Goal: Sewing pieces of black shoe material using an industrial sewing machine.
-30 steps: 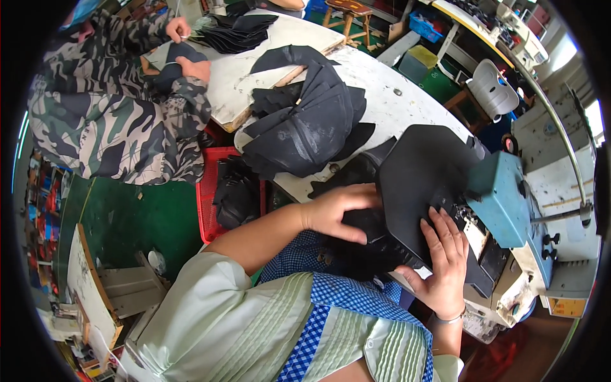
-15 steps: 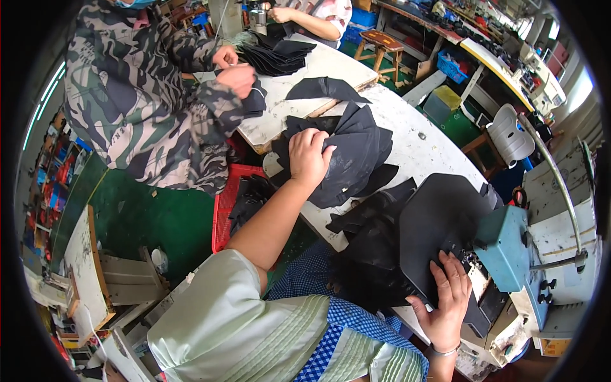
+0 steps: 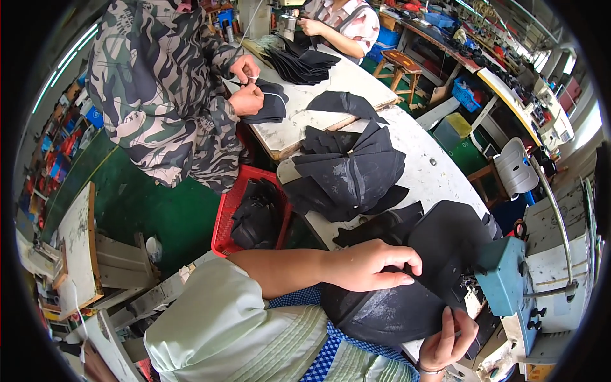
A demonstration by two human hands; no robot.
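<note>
Pinching the black panel point(image 3: 388, 316), lower centre, the right grip point(image 3: 449, 340) sits near the teal machine point(image 3: 498, 277); whether the left grip point(image 3: 375, 266) pinches, I cannot tell. Black pieces point(image 3: 350, 175) crowd the mid-frame worktop point(image 3: 436, 140).

Has green floor point(image 3: 124, 207) with yellow line point(image 3: 95, 168) at left; shows white tables point(image 3: 445, 179) mid-room, wooden stool point(image 3: 401, 61) beyond, yellow-edged bench point(image 3: 506, 90) upper right, wood-edged board point(image 3: 77, 254) lower left; includes strip lights point(image 3: 63, 60) upper left, bright window-like patch point(image 3: 589, 127) far right
</note>
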